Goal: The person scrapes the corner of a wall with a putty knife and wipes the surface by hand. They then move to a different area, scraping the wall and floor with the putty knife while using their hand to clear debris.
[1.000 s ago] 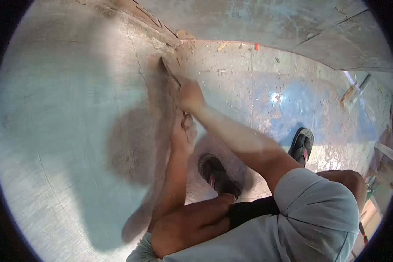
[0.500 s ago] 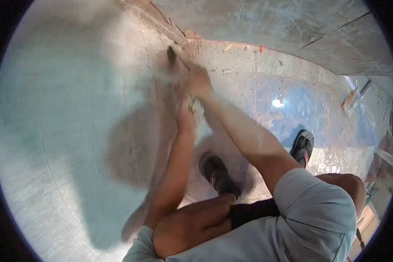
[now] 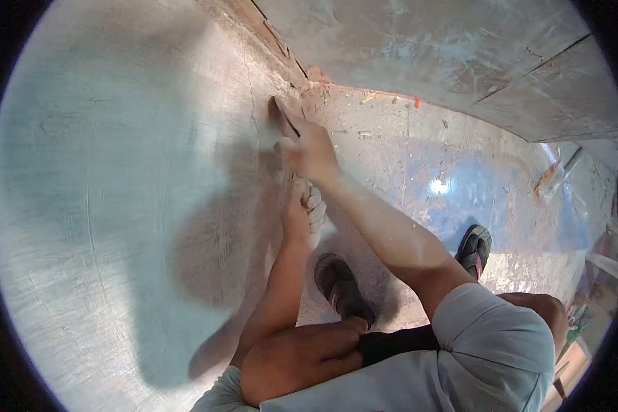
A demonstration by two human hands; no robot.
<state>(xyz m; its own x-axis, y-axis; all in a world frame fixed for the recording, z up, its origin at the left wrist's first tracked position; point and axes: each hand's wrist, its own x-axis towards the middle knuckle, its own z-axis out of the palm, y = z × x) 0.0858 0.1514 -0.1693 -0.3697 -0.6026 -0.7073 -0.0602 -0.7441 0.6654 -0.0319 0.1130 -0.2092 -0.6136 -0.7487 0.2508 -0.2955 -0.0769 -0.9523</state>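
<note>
My right hand point(image 3: 311, 152) is closed around a trowel-like tool point(image 3: 277, 113), with its flat dark blade held against the pale wall point(image 3: 117, 178) low down, close to the corner. Motion blurs part of the blade, and its handle is hidden in my fingers. Just below, my left hand point(image 3: 305, 209) is a closed fist beside the wall. Whitish residue covers its curled fingers, and I cannot make out what is inside them. A thin crack runs down the wall above the tool.
A grey panelled wall point(image 3: 446, 48) meets the pale wall at the corner. Debris and a small red piece point(image 3: 417, 103) lie along the floor's edge. My shoes point(image 3: 336, 278) stand on the floor point(image 3: 384, 172), which has a bluish patch. A wooden piece point(image 3: 548, 177) lies at right.
Both hands and the tool appear lower in the view, partly because the camera has shifted. My left fist shows more clearly now, and the right hand still grips the tool.
</note>
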